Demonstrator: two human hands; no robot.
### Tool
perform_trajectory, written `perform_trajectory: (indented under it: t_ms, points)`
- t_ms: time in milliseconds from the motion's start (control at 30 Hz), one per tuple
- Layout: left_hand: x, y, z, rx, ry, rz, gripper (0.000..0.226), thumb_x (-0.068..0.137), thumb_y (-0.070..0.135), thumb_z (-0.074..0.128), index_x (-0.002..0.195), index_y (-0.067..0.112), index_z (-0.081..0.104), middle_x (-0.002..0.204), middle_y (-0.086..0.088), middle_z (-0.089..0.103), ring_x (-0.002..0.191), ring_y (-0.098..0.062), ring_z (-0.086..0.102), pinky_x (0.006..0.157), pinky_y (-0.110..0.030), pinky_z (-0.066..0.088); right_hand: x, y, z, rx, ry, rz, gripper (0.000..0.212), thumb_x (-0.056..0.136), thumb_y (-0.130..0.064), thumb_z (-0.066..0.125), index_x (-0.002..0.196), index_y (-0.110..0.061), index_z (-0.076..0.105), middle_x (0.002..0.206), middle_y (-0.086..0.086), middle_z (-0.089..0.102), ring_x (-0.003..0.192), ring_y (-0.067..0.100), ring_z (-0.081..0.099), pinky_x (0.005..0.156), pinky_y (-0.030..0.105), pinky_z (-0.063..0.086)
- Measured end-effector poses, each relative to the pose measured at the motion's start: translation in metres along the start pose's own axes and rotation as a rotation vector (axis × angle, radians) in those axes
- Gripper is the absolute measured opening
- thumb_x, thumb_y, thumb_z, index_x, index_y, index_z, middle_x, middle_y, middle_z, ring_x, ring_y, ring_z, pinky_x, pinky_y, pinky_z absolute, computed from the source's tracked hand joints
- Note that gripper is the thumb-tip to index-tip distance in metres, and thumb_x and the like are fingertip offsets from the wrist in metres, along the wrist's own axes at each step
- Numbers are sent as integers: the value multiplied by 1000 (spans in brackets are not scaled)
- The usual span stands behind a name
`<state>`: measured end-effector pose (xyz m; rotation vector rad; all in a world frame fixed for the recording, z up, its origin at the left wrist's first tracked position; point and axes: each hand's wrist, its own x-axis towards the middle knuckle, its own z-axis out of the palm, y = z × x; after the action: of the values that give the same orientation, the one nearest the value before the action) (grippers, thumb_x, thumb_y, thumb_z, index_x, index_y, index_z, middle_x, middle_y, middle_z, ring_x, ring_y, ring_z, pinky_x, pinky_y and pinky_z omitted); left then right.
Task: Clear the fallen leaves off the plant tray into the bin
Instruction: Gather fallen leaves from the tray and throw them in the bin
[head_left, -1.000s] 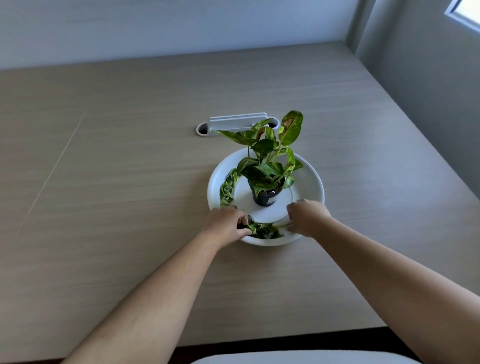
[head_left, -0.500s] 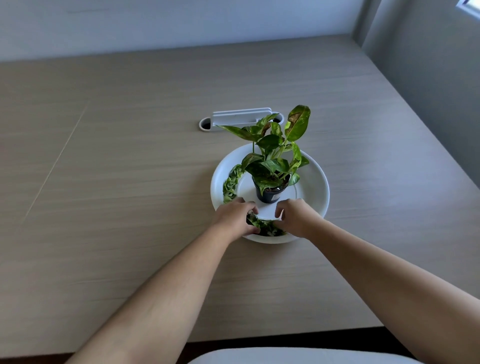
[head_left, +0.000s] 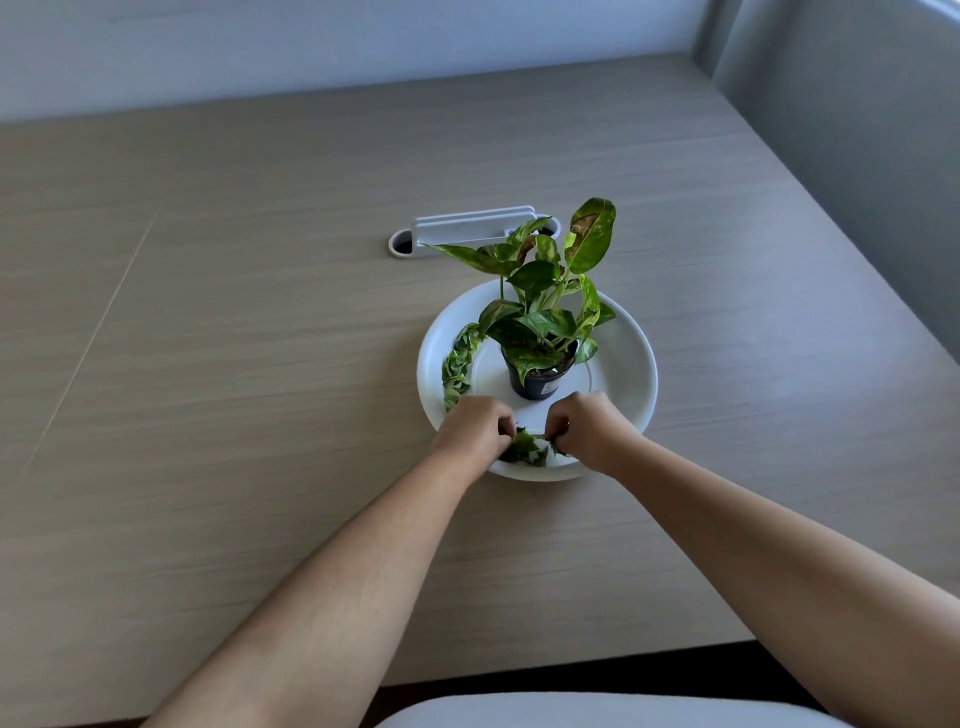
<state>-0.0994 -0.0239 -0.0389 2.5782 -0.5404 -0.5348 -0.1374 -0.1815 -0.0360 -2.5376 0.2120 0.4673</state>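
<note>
Though side by side, left hand (head_left: 470, 430), right hand (head_left: 592, 428) clamped on leaves (head_left: 527, 451), pot (head_left: 537, 383) behind.

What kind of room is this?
Probably an office or study: a big wooden desk with a built-in cable port, bare walls around it, and a small potted plant on a white tray.

Soft, even daylight; brightest past the white tray (head_left: 623, 364) toward its upper right; a thin soft shadow hugs the tray's near rim; focus crisp around the tray; table (head_left: 260, 364) edges far from it bow slightly.
</note>
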Motion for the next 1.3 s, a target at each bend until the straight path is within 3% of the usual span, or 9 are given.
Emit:
perform_trajectory:
  t_ms: [167, 433, 567, 733, 867, 933, 1033, 1200, 1300]
  points:
    - [-4, 2, -19, -110, 87, -42, 12, 84, 5, 63, 88, 7, 74, 96, -5, 75, 94, -17, 67, 85, -27, 54, -4, -7, -22, 126, 88, 40, 18, 79, 4, 60, 85, -6, 73, 65, -3, 58, 48, 7, 48, 42, 15, 42]
    - [-23, 29, -16, -212, 153, -11, 9, 80, 3, 67, 81, 8, 75, 90, -6, 75, 82, -11, 64, 78, -21, 51, -34, 10, -43, 215, 157, 94, 17, 77, 5, 61, 81, -6, 73, 66, 1, 62, 52, 10, 50, 42, 17, 40]
    - [-35, 77, 4, -252, 176, 23, 6, 78, 6, 70, 81, 8, 76, 84, -7, 75, 75, -12, 63, 72, -21, 50, -75, 48, -67, 292, 278, 141, 22, 72, 8, 58, 72, -7, 73, 55, 1, 58, 41, 16, 45, 37, 16, 38]
    - [-47, 186, 56, -273, 121, 165, 9, 73, 6, 71, 75, 13, 76, 77, -4, 75, 70, -11, 64, 70, -19, 51, -164, 138, -111, 290, 375, 261, 16, 75, 5, 63, 77, -7, 74, 65, 7, 62, 44, 15, 46, 35, 15, 36]
    - [-59, 307, 117, -241, 2, 385, 11, 72, 3, 70, 77, 11, 77, 81, -7, 75, 71, -11, 62, 62, -12, 45, -267, 239, -136, 307, 531, 453, 15, 74, 0, 67, 76, -13, 74, 68, 3, 63, 57, 16, 56, 44, 14, 43]
    - [-70, 360, 149, -208, -77, 493, 9, 74, 2, 72, 78, 8, 77, 82, -9, 75, 71, -14, 62, 67, -22, 53, -317, 283, -140, 339, 619, 556, 16, 72, 1, 67, 77, -11, 76, 73, 6, 68, 66, 15, 58, 48, 11, 42]
    - [-91, 432, 202, -140, -196, 660, 8, 73, 1, 72, 78, 6, 76, 83, -10, 75, 77, -20, 67, 76, -27, 55, -396, 342, -131, 436, 732, 725, 18, 71, 5, 65, 77, -8, 75, 80, 13, 74, 59, 14, 56, 41, 5, 35]
    - [-123, 514, 288, -34, -394, 839, 5, 74, 3, 73, 76, 7, 75, 80, -9, 74, 68, -12, 60, 69, -20, 47, -493, 406, -88, 566, 833, 995, 17, 71, 3, 66, 79, -9, 76, 82, 13, 75, 58, 13, 57, 40, 2, 33]
    - [-137, 539, 337, 37, -541, 894, 5, 77, 3, 71, 76, 7, 74, 82, -6, 74, 70, -11, 61, 70, -19, 49, -528, 434, -54, 619, 849, 1124, 16, 73, 2, 66, 79, -9, 76, 87, 12, 75, 78, 22, 68, 54, 12, 41]
